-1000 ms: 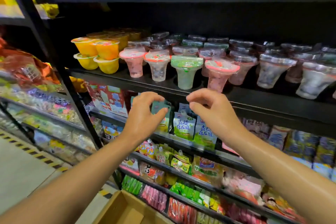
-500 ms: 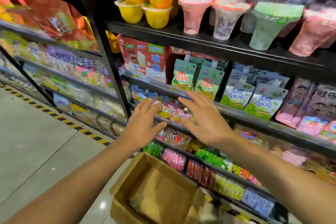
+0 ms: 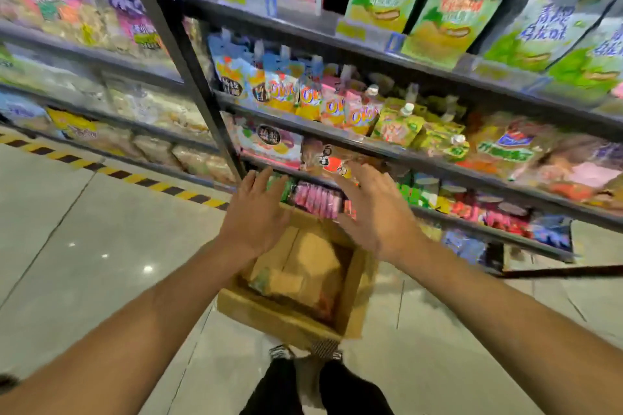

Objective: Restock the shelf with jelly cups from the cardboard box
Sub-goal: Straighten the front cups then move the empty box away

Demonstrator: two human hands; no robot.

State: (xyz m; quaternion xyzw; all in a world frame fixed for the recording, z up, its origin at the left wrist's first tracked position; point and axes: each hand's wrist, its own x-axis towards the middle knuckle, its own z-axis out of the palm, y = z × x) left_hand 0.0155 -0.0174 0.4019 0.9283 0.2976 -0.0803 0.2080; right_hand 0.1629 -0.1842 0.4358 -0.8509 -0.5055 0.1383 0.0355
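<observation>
Both hands (image 3: 256, 219) (image 3: 377, 216) hover spread, empty, above the cardboard box (image 3: 290, 317) beside snack shelves (image 3: 438, 162).

Green snack pouches (image 3: 438, 10) and spouted drink packs (image 3: 303, 94) stand above a striped floor line (image 3: 101, 168).

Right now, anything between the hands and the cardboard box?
Nothing visible. Left hand and right hand, both open and empty, hover over the open-topped cardboard box on the floor; its contents are too blurred to identify.

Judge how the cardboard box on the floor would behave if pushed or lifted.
The box sits flat on smooth, glossy tiles, so it would probably slide, not tip. It looks partly filled, so likely light. Its open top suggests walls that may flex when gripped.
</observation>
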